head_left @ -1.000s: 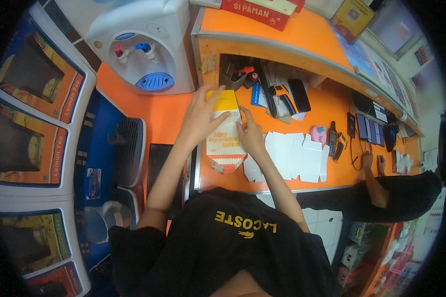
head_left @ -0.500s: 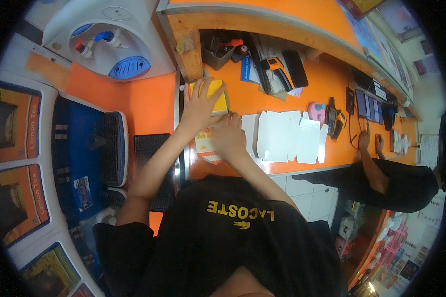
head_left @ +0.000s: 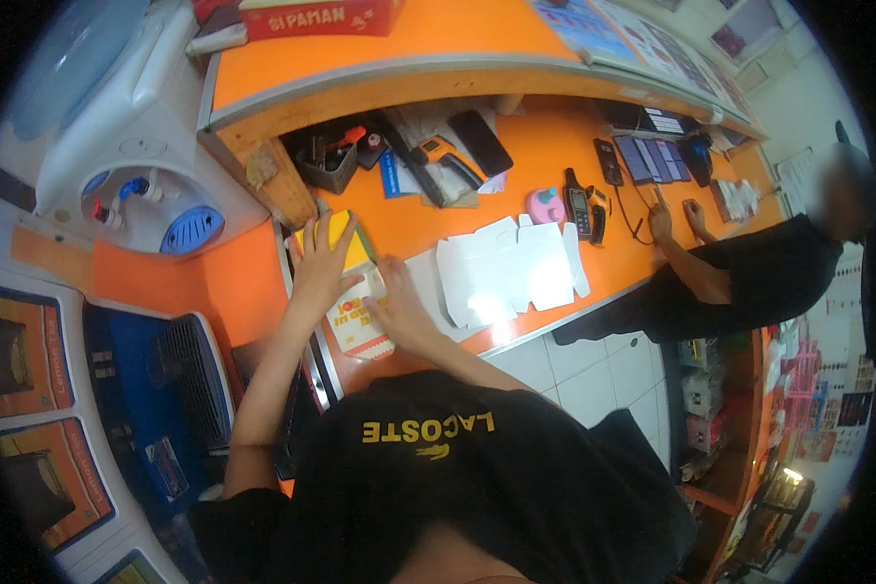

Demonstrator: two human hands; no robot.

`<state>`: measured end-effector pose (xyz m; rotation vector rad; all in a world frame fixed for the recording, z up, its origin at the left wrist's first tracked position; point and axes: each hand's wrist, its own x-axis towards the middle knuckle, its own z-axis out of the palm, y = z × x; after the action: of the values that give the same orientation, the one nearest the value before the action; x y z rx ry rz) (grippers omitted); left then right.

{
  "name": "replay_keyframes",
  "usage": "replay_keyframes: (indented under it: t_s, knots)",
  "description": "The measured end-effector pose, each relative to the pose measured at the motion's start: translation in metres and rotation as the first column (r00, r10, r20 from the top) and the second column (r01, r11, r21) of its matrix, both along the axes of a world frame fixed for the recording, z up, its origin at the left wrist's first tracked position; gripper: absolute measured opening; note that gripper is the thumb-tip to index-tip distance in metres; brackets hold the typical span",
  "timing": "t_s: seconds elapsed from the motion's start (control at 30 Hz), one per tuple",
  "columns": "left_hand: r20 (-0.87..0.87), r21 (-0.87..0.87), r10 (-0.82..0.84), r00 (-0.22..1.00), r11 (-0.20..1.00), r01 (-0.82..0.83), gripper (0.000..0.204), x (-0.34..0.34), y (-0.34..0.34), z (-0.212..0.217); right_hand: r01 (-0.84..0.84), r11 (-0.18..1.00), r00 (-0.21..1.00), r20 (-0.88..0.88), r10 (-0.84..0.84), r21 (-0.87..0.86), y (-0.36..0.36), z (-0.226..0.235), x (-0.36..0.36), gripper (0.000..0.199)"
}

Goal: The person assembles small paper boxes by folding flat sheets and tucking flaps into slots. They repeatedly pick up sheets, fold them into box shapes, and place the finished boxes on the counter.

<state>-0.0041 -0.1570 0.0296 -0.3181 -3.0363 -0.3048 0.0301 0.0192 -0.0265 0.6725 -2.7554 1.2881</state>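
On my feed the left grip (head_left: 319,279) lies fingers apart on the yellow-and-white cardboard carton (head_left: 350,328), the right grip (head_left: 407,313) touches its right side, whether clamped I can't tell, all over the orange-topped desk (head_left: 414,222) beside flat white cardboard (head_left: 496,271).

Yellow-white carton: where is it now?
Head view, left of centre: the carton lies on the orange counter beside the white cardboard, left hand on top, right hand at its side.

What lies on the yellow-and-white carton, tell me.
On the carton, the left hand lies over its yellow end; the right hand overlaps its right edge. The surface beneath both cannot be seen.
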Motion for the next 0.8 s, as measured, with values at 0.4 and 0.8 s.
replay_keyframes:
  t_s: [0.4,0.8]
  knots:
    - [0.061,0.074,-0.027,0.998,0.997,0.023,0.111,0.001,0.020,0.040,0.804,0.352,0.526,-0.299,-0.796,0.479,0.298,-0.026,-0.066,0.075]
    - [0.129,0.369,-0.431,0.893,0.857,0.360,0.086,0.023,0.092,0.074,0.744,0.602,0.629,-0.001,-0.777,0.290,0.273,0.035,-0.062,0.038]
